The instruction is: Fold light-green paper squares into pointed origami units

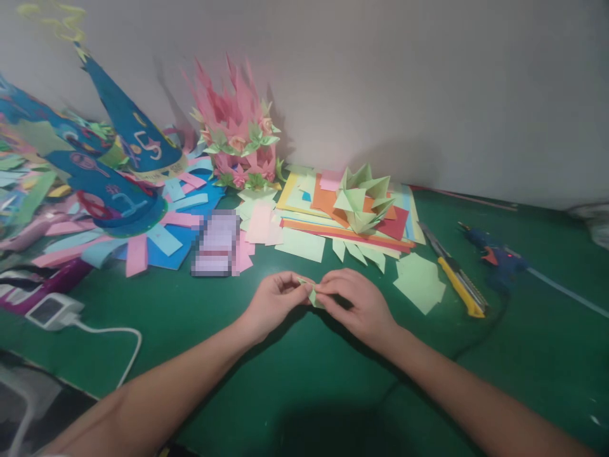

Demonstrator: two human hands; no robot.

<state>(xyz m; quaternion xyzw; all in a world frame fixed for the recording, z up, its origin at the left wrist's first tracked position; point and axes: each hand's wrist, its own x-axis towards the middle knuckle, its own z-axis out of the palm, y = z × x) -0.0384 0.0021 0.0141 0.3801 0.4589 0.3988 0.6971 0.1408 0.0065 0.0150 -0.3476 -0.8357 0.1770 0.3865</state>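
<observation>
A small folded piece of light green paper [314, 297] is pinched between my two hands, just above the green tabletop. My left hand [280, 295] grips its left side between thumb and fingers. On the other side, the fingers of my right hand [354, 301] are closed on the same piece, partly hiding it. Beyond my hands lie several pointed green paper leaves [359, 252] and a flat green paper sheet [301, 245]. More green paper squares [419, 282] rest to the right of my right hand.
A yellow utility knife [459, 279] and a blue glue gun [495, 254] with its cord lie at right. Behind stand a folded green paper crown [364, 200] on stacked coloured paper and a pink paper crown [238, 139]. Blue cone hats [128, 114] and a blurred-out phone [216, 241] are left.
</observation>
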